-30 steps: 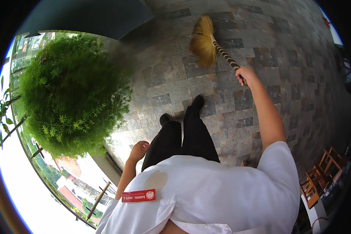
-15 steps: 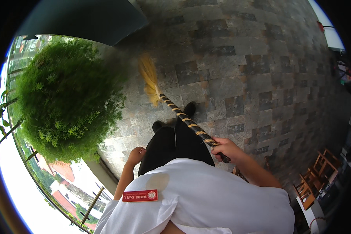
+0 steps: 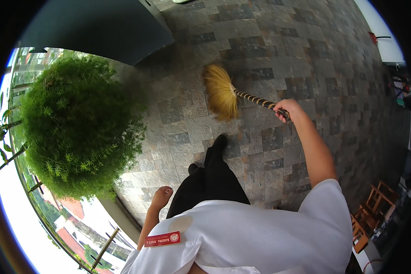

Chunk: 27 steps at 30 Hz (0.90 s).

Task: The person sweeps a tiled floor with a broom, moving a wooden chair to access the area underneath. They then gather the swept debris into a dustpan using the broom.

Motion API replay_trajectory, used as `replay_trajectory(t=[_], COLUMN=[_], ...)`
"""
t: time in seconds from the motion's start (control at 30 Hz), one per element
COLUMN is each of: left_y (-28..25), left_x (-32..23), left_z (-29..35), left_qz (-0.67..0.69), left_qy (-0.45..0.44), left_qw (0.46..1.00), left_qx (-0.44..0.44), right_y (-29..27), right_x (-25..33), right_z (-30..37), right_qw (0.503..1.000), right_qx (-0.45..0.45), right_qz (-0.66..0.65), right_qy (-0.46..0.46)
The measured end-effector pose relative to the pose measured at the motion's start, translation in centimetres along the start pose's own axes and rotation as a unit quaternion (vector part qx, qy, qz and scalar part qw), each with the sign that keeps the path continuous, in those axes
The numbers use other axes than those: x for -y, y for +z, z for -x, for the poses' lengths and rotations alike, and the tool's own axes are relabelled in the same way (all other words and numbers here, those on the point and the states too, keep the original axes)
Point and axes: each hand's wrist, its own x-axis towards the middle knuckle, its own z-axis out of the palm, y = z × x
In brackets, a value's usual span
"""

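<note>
A soft broom (image 3: 222, 93) with a fan of yellow straw and a black handle wound in tan stripes reaches out over the stone floor ahead of me. My right hand (image 3: 287, 111), at the end of a stretched arm, is wrapped round the handle's near end. The straw fan spreads to the left of that hand; whether its tips touch the floor I cannot tell. My left hand (image 3: 162, 197) hangs beside my left thigh with its fingers curled, and nothing shows in it.
A big feathery green plant (image 3: 77, 132) stands to the left, in front of a railing (image 3: 104, 249). Far left is a dark grey box-like block (image 3: 105, 32). Wooden chairs (image 3: 374, 208) stand at the lower right. Grey stone tiles (image 3: 278, 137) cover the floor.
My right hand has swung forward and outward from my hip, carrying the broom away to the right. The straw fan now appears wider. My left hand has barely moved.
</note>
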Motion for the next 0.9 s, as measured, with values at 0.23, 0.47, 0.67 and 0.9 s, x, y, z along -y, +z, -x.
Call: replay_trajectory(t=[0.23,0.47,0.67,0.9], left_y=[0.6,-0.6,-2.8,-10.0], left_x=[3.2,6.7,7.1,3.1], left_z=[2.2,1.4,-2.9,-11.3], left_qz=[-0.055,0.008,-0.044,-0.019], left_qy=[-0.055,-0.108,-0.033,0.045], left_qw=[0.996,0.994,0.998,0.999], left_qx=[0.037,0.014,0.036,0.0], right_y=[1.0,5.5,8.2,15.5], right_x=[11.0,4.6,0.2,-4.3], right_z=[-6.9,-2.6,5.9,10.0], right_qw=[0.968,0.937,0.949,0.939], right_qx=[-0.207,-0.199,-0.033,0.067], right_qz=[0.074,-0.02,-0.174,-0.282], right_qy=[-0.119,-0.285,-0.262,-0.184])
